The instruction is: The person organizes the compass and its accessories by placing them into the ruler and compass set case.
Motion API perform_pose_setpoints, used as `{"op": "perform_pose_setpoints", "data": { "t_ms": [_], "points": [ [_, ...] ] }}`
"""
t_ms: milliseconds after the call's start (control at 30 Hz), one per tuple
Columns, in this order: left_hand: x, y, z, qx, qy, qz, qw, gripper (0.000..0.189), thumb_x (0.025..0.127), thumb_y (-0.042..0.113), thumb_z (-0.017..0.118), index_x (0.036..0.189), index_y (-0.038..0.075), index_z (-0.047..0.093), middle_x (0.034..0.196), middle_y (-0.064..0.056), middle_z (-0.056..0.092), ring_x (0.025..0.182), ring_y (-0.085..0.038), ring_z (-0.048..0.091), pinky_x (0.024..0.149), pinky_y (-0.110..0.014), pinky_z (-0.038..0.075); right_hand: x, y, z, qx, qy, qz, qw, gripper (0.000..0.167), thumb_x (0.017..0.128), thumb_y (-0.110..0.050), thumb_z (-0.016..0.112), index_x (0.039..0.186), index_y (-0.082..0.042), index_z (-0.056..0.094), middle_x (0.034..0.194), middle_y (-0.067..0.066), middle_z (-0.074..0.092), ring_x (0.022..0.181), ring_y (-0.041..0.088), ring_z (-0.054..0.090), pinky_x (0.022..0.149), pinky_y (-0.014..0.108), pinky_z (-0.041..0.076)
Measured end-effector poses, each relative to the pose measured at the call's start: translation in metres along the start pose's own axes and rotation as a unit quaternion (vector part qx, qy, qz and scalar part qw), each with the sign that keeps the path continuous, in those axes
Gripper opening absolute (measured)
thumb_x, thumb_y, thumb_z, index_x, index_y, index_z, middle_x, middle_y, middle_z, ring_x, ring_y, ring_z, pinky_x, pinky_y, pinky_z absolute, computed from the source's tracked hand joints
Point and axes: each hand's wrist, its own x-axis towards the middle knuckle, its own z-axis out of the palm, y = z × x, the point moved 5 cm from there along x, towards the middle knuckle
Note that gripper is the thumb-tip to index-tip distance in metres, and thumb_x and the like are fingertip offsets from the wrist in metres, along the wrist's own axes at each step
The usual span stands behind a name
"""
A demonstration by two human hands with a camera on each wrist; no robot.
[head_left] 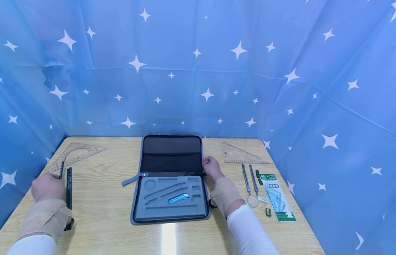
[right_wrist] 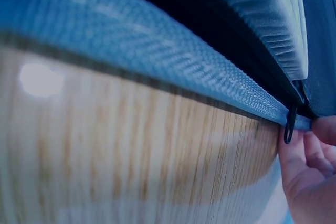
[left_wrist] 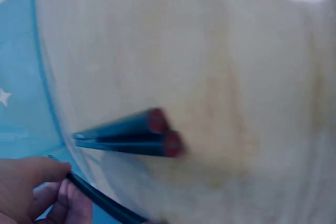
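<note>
My left hand (head_left: 48, 187) pinches a dark green pencil (left_wrist: 107, 201) between thumb and fingers at the table's left side. Beside it lie two more dark pencils (head_left: 69, 187) side by side, their red ends showing in the left wrist view. In the middle, a grey zip case (head_left: 146, 212) lies unfolded, with a foam insert of shaped slots. A blue utility knife (head_left: 178, 198) sits in the foam. My right hand (head_left: 212, 168) grips the case's right edge near the hinge, thumb above and fingers below, close to a black zipper pull (right_wrist: 290, 124).
A clear set square (head_left: 73, 152) lies at the back left, another (head_left: 242, 154) at the back right. On the right are two metal compasses (head_left: 246, 179), a white eraser (head_left: 263, 199), a green sharpener (head_left: 268, 212) and a green-and-white packet (head_left: 279, 200). Starred blue curtains stand behind and beside the table.
</note>
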Motion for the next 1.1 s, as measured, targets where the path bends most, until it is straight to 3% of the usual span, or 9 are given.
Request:
{"op": "perform_pose_setpoints", "data": {
  "t_ms": [67,167,333,467,667,933,1100],
  "points": [
    [0.000,0.009,-0.001,-0.029,0.011,0.016,0.9994,0.032,0.090,0.011,0.054,0.108,-0.014,0.060,0.098,-0.034,0.061,0.084,-0.043,0.055,0.064,-0.047,0.044,0.000,0.000,-0.001,-0.001,0.001,-0.001,1.0000,0.018,0.088,0.003,0.045,0.100,0.000,0.058,0.086,0.007,0.052,0.066,0.015,0.045,0.054,0.022,0.038],
    [-0.002,0.027,0.001,-0.036,0.031,0.082,0.9955,0.030,0.087,0.012,0.059,0.105,-0.012,0.062,0.098,-0.031,0.063,0.086,-0.044,0.055,0.070,-0.048,0.042,-0.001,-0.001,-0.002,-0.005,0.002,-0.003,1.0000,0.019,0.088,0.003,0.044,0.101,0.000,0.058,0.086,0.007,0.052,0.067,0.015,0.046,0.055,0.022,0.038],
    [-0.016,0.066,0.008,-0.053,0.040,0.191,0.9794,0.025,0.086,0.010,0.061,0.103,-0.008,0.066,0.091,-0.024,0.067,0.079,-0.036,0.061,0.065,-0.039,0.044,-0.003,-0.002,-0.001,-0.015,0.003,-0.006,0.9999,0.021,0.087,0.003,0.043,0.101,0.000,0.059,0.090,0.010,0.055,0.069,0.016,0.049,0.056,0.021,0.041],
    [-0.034,0.099,0.017,-0.071,0.019,0.251,0.9651,0.023,0.086,0.009,0.061,0.104,-0.005,0.067,0.090,-0.021,0.067,0.076,-0.029,0.062,0.058,-0.031,0.047,-0.006,-0.001,0.000,-0.012,0.004,-0.001,0.9999,0.022,0.087,0.004,0.043,0.102,-0.001,0.059,0.093,0.011,0.056,0.070,0.016,0.050,0.057,0.021,0.041],
    [-0.060,0.135,0.034,-0.075,-0.030,0.291,0.9533,0.021,0.086,0.005,0.062,0.104,-0.005,0.067,0.089,-0.019,0.067,0.079,-0.028,0.062,0.062,-0.034,0.050,-0.006,-0.001,0.000,-0.014,0.006,-0.004,0.9999,0.020,0.087,0.004,0.046,0.101,0.000,0.059,0.089,0.008,0.055,0.069,0.015,0.049,0.056,0.021,0.040],
    [-0.087,0.164,0.064,-0.061,-0.061,0.352,0.9319,0.013,0.080,0.001,0.066,0.093,-0.001,0.069,0.078,-0.008,0.066,0.071,-0.018,0.059,0.061,-0.030,0.047,-0.004,0.000,0.001,-0.019,0.007,-0.004,0.9998,0.020,0.087,0.003,0.047,0.102,-0.001,0.059,0.086,0.006,0.053,0.071,0.015,0.049,0.058,0.022,0.040],
    [-0.109,0.180,0.082,-0.053,-0.078,0.384,0.9185,0.011,0.079,-0.001,0.068,0.089,0.001,0.070,0.080,-0.006,0.065,0.071,-0.015,0.058,0.063,-0.030,0.049,-0.001,0.001,0.000,-0.019,0.007,-0.003,0.9998,0.019,0.087,0.003,0.047,0.102,-0.001,0.059,0.087,0.007,0.054,0.071,0.016,0.049,0.057,0.022,0.040]
  ]
}}
